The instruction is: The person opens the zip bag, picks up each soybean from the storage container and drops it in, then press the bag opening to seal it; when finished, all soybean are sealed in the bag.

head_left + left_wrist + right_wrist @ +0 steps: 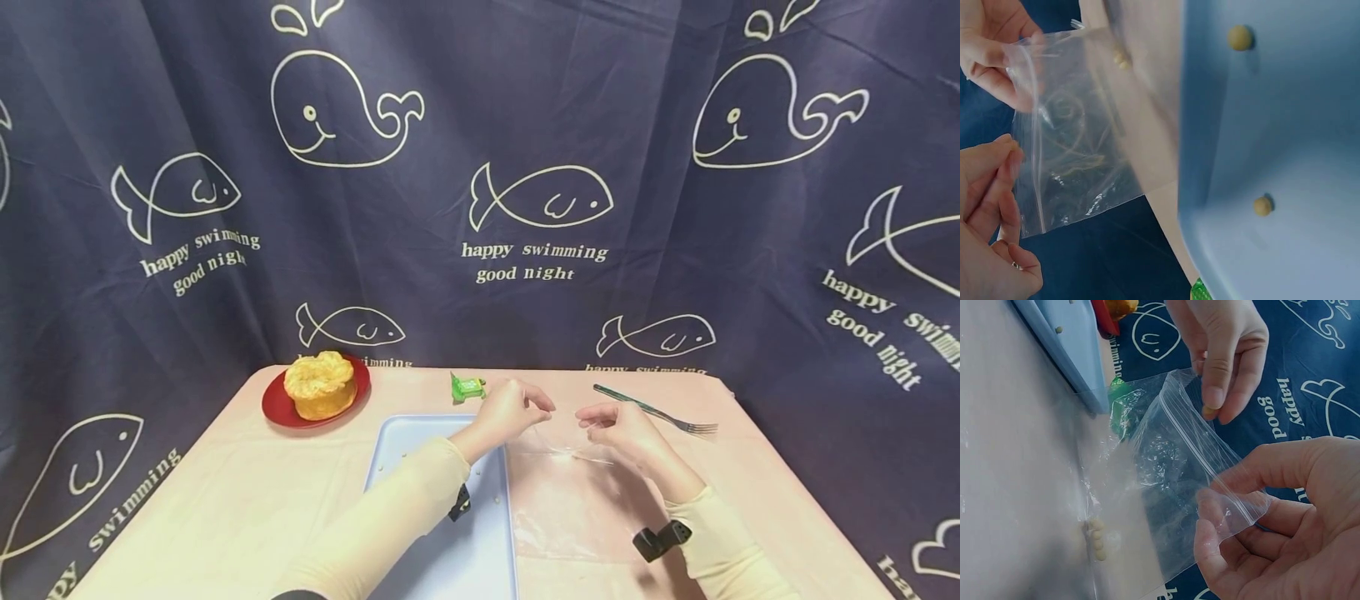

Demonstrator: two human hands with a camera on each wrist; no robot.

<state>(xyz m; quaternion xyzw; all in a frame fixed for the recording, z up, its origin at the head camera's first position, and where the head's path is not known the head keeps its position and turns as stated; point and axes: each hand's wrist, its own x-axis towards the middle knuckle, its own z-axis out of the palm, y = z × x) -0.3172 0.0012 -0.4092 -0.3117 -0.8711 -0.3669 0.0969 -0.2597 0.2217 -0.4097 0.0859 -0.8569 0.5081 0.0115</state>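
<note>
My right hand (628,432) grips a clear zip-lock bag (1166,456) near one end of its mouth, with fingers and thumb curled at the zip strip. At the other end of the mouth is my left hand (510,410), pinching a soybean (1209,413) between thumb and fingertips. Several more soybeans (1097,540) lie together low in the bag. Left of the bag, a light blue tray (438,423) holds a few scattered soybeans, one of them a round yellowish soybean (1263,205) near its corner.
Beyond the tray lies a small green packet (468,387). A red plate (273,406) carrying a round yellow bread (322,385) stands at the back left. A fork (663,415) lies behind my right hand. A dark printed curtain (540,317) hangs behind the pink table (315,475).
</note>
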